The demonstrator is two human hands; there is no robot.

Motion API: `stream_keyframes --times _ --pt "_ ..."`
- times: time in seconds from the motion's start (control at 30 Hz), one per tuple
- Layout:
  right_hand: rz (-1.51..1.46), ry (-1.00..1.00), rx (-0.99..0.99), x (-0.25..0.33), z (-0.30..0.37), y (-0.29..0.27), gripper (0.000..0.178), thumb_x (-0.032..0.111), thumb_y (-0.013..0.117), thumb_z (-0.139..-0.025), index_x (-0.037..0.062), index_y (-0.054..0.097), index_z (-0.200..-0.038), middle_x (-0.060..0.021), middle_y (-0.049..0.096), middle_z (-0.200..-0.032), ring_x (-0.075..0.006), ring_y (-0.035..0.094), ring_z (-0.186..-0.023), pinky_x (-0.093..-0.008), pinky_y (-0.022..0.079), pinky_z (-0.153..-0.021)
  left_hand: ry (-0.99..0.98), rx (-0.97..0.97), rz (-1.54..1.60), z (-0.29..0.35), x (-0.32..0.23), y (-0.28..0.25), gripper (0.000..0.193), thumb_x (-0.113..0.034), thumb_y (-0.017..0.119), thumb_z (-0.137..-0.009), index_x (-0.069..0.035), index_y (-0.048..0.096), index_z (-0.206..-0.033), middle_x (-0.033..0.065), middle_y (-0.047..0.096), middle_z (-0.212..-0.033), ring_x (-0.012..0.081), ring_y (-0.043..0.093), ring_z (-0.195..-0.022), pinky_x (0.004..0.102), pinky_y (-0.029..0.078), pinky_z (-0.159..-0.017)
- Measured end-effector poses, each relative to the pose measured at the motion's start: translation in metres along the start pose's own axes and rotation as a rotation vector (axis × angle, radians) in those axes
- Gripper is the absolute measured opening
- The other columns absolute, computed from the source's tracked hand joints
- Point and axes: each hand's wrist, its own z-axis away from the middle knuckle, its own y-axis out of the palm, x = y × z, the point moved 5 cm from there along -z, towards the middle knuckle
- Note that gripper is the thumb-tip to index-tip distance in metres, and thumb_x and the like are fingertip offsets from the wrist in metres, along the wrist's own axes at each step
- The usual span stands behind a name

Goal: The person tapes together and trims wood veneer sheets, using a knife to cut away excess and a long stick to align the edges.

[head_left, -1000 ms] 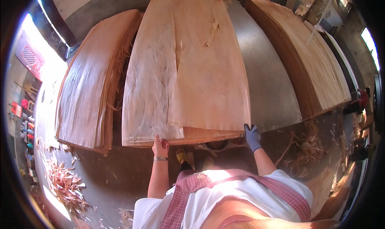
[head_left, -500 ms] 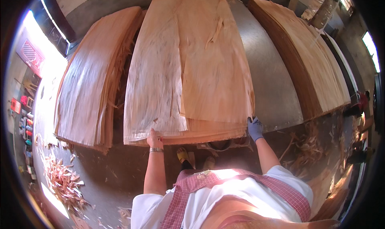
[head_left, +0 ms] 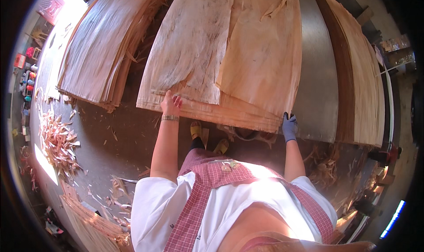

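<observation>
In front of me lies a stack of thin wood veneer sheets [head_left: 207, 113], its near edges layered. On top, a greyish, streaked veneer sheet [head_left: 190, 44] lies at the left and a tan veneer sheet [head_left: 265, 53] at the right, with a ragged seam between them. My bare left hand [head_left: 170, 103], a watch [head_left: 170, 118] on its wrist, is closed at the near edge of the greyish sheet, fingers curled. At the near right corner of the tan sheet, my right hand [head_left: 289, 126] in a blue-grey glove pinches the edge; its fingertips are partly hidden.
Another veneer stack [head_left: 99, 44] stands to the left, and a further stack [head_left: 357, 75] to the right beyond a grey metal surface [head_left: 320, 84]. Wood scraps [head_left: 57, 141] are heaped on the floor at left, with more scraps [head_left: 324, 168] at right. My yellow shoes [head_left: 196, 129] show below the stack.
My view has tilted down and turned, so the stacks sit higher in the picture. The greyish sheet's near edge now lies farther back, baring more layers beneath. Both hands remain at the near edge.
</observation>
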Motion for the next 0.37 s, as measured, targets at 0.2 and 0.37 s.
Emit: stream_keyframes --times 0.2,0.37 --pt "0.021 -0.028 -0.054 -0.013 -0.004 0.004 0.054 0.047 0.057 -0.092 -0.0012 0.058 -0.116 -0.0241 0.064 -0.116 -0.0391 0.062 -0.107 -0.0466 0.049 -0.09 0.136 0.043 -0.127 -0.028 -0.004 0.023 0.031 -0.032 0.077 -0.083 -0.01 0.055 -0.086 -0.0012 0.055 -0.072 0.0128 0.049 -0.053 0.0278 0.037 -0.039" --pt "0.008 0.008 0.107 0.025 -0.017 -0.011 0.057 0.048 0.057 -0.092 -0.0006 0.054 -0.122 -0.0249 0.061 -0.122 -0.0388 0.06 -0.112 -0.0449 0.048 -0.094 0.316 -0.023 -0.193 -0.104 -0.033 0.03 0.045 -0.031 0.076 -0.084 -0.007 0.057 -0.117 0.0053 0.07 -0.102 0.0202 0.067 -0.071 0.0308 0.052 -0.05"
